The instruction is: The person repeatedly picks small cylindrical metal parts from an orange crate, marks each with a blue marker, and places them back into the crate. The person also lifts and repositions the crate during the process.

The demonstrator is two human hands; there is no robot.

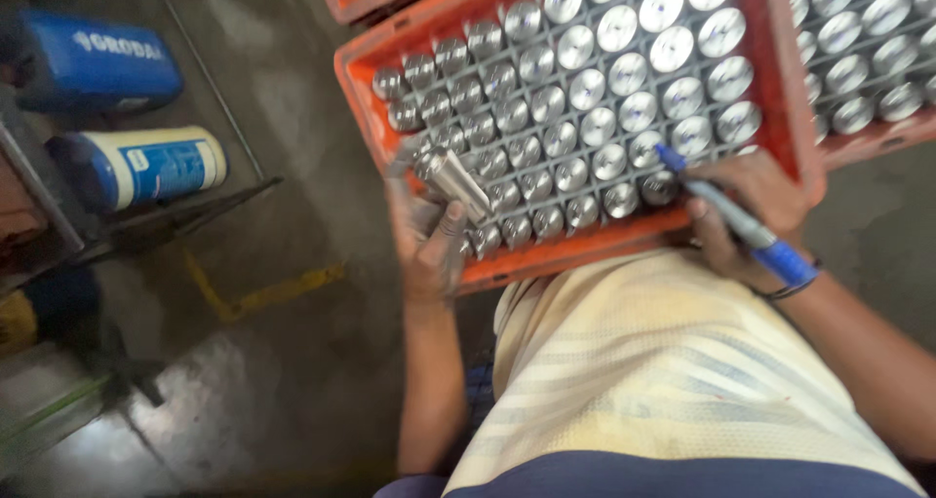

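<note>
A person's left hand [429, 237], at the centre of the frame, closes its fingers around a shiny metal cylinder [456, 181] lifted clear of its slot and lying tilted over the lower left corner of an orange crate [795, 98]. The right hand [746, 215], at the centre right, pinches a blue marker pen [736, 215] with its tip pointing toward the nearest row of parts. The crate fills the upper middle of the frame, its grey divider grid [585, 118] holding rows of upright metal cylinders [624, 74], and its near edge rests against the person's striped shirt [643, 362]. A second orange crate [868, 59] of like parts sits at the upper right. Two blue drums [117, 118] lie on the concrete floor [292, 381] at the upper left. The work appears to be at the marking stage, one part drawn out and pen ready; bringing tip and cylinder together would likely call for a steady hold on the smooth, round metal
</note>
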